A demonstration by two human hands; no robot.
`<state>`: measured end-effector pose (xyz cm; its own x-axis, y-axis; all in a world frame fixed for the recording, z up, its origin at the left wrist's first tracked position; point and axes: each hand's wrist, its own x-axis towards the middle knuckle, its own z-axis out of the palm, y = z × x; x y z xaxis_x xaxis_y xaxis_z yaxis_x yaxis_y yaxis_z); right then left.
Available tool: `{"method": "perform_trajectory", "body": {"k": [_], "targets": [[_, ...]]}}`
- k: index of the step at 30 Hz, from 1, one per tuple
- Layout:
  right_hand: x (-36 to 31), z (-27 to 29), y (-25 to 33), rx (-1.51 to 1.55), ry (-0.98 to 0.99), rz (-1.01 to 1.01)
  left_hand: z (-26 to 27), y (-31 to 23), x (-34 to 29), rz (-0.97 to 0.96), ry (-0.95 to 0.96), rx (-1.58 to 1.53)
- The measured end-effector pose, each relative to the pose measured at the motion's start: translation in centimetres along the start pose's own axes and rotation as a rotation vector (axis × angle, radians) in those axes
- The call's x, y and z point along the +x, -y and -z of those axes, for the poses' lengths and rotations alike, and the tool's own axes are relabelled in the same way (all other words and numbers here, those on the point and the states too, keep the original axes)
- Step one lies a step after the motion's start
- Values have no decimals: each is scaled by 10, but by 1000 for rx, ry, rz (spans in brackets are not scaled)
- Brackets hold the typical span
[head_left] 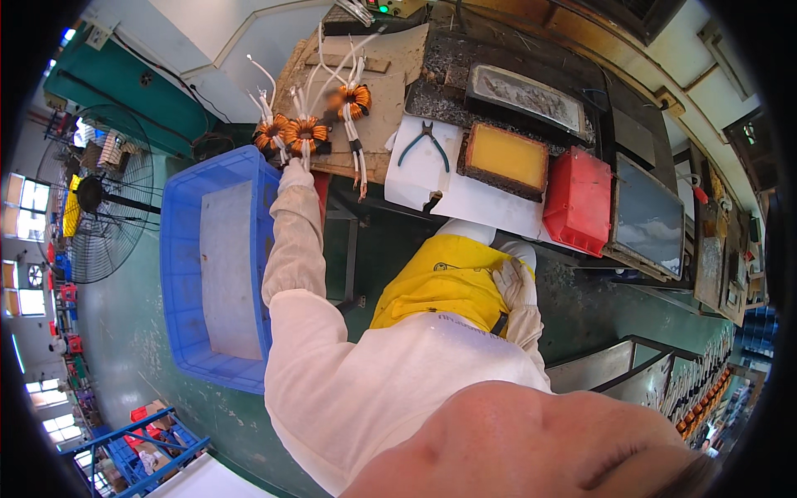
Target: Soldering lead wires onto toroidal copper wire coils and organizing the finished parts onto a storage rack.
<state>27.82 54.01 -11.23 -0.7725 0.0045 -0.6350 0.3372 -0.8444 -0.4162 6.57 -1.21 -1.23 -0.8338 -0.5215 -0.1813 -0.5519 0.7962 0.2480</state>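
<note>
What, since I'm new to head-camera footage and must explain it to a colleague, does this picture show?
There is no machine arm: these are a person's own hands. A fisheye camera on the head looks down, so straight edges bend near the rim. The left hand is at the white leads of the orange-wound coils; whether it grips them is too small to tell. The right hand lies against the yellow apron, nothing visible in it. Pliers lie on a white sheet, with a framed yellow block and red bin further right.
</note>
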Motion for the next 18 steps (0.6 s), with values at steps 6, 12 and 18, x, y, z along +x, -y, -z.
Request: {"method": "perform_trajectory", "body": {"k": [6, 12, 18], "targets": [[1, 3, -2, 8, -17, -12, -39, 8, -31, 19, 367, -600], [6, 3, 3, 3, 22, -42, -79, 53, -25, -78, 142, -739], [2, -4, 2, -32, -41, -12, -34, 8, -88, 216, 387, -1193]]}}
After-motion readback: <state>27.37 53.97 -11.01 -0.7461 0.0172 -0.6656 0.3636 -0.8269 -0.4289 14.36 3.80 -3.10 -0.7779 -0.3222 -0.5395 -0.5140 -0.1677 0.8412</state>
